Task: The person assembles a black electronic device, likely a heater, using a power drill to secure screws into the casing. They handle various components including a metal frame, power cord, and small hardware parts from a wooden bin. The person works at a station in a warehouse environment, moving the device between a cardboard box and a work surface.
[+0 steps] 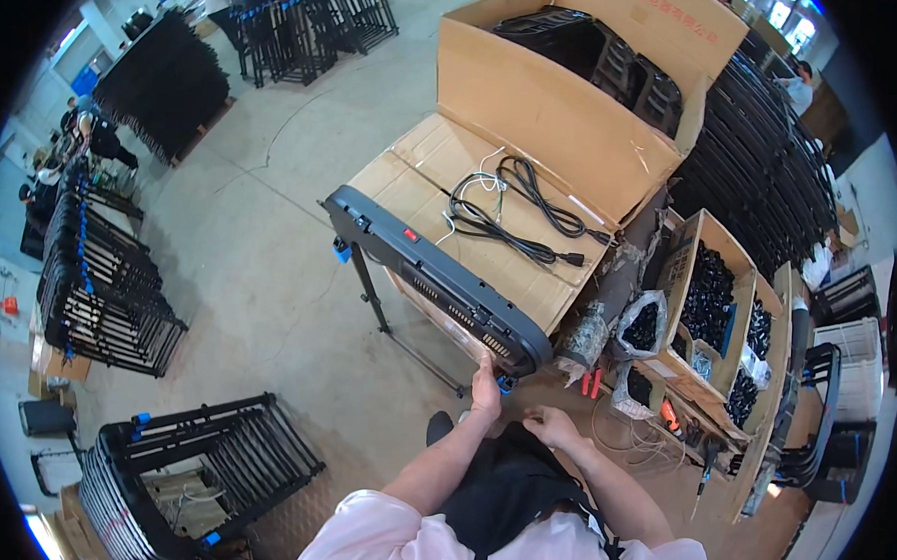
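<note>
A long black plastic panel [439, 270] with a red switch and vent slots stands along the front edge of a cardboard-covered bench [413, 168]. My left hand [484, 390] is at the panel's near right end, thumb up against its lower edge; its other fingers are mostly hidden, and it seems to grip there. To its right, my right hand [552, 428] hovers in front of my dark apron [520, 473], fingers curled together. Whatever they hold, if anything, is too small to make out. Black power cords [542, 204] and thin white wires [462, 196] lie coiled on the cardboard.
Behind the bench top stands a large carton [546, 104] of black parts. At right, a wooden bin [685, 360] holds small black pieces, with an orange-handled tool [671, 418] below. Black frames [200, 469] are stacked lower left. Other people work farther off.
</note>
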A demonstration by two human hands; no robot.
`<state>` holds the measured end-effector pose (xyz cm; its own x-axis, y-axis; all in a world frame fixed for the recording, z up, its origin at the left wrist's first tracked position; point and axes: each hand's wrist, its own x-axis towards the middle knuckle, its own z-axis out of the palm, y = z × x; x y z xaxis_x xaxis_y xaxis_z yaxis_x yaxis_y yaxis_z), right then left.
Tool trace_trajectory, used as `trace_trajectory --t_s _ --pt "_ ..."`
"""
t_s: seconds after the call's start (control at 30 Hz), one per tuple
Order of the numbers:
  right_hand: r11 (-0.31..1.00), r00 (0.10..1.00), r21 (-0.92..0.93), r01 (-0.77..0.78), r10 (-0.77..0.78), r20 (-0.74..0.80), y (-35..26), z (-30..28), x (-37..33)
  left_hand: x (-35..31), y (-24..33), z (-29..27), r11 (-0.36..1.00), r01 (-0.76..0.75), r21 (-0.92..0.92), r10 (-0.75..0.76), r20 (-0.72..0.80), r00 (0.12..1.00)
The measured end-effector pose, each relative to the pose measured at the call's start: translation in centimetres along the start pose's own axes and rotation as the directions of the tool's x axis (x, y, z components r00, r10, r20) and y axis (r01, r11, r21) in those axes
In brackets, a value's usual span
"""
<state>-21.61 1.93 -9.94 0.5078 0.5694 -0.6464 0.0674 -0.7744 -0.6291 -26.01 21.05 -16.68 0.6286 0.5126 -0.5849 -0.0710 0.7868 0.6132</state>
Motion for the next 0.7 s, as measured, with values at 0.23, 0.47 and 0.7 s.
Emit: trace_trajectory --t_s 0.23,0.47,0.7 --pt "0.993 0.992 -0.044 -0.109 0.106 -0.062 2.6 -2.0 -5.7 0.2 0.2 1.0 0.978 -0.059 -0.198 0.068 0.041 0.997" --pt "0.991 0.983 0.020 -0.131 0.133 -0.130 6.1 -3.5 -10.1 0.8 -1.3 0.5 0.974 -0.104 -0.200 0.124 0.094 0.988" --pt "0.993 0.976 0.077 -0.084 0.097 -0.193 13.3 -5.5 -12.2 3.0 -3.0 -1.9 0.981 -0.150 0.126 0.171 -0.174 0.970"
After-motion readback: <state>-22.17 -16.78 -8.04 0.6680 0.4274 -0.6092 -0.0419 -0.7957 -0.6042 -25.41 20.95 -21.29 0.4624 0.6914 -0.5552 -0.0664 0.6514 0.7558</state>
